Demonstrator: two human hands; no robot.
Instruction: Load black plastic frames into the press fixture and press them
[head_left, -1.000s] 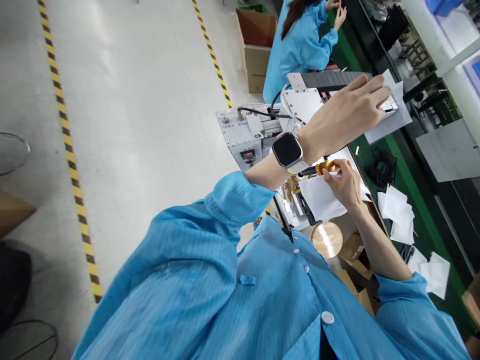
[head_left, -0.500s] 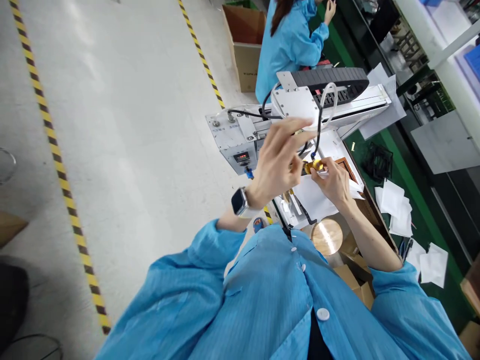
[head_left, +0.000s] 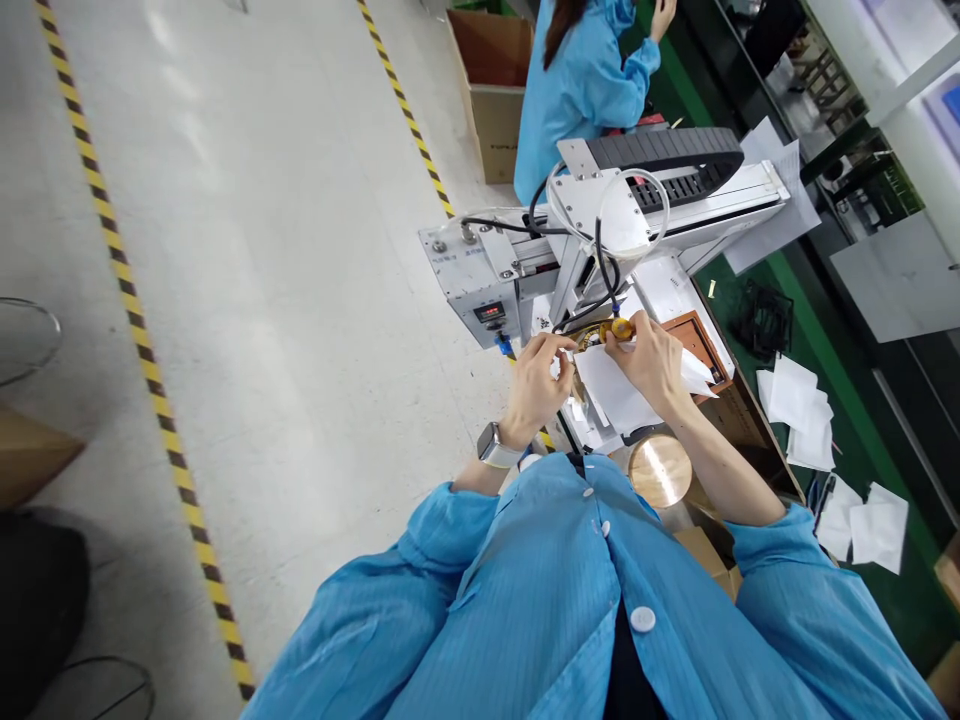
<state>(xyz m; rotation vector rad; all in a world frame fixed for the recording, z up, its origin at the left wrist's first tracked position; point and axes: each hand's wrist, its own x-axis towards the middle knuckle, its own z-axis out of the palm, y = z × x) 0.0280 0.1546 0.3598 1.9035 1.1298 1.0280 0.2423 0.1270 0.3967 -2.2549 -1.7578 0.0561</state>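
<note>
Yellow-black striped tape (head_left: 145, 345) crosses the glossy grey floor (head_left: 315, 350); I cannot tell whether my left hand (head_left: 537, 385) grips anything, while my right hand (head_left: 651, 362) pinches a round yellow part (head_left: 621, 329).

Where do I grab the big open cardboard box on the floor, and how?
I'd take the cardboard box by its top rim, coming from the bare floor on the picture's left. Its top is open, so fingers could hook inside the thin wall, thumb outside. The person in blue is close on its right.
</note>
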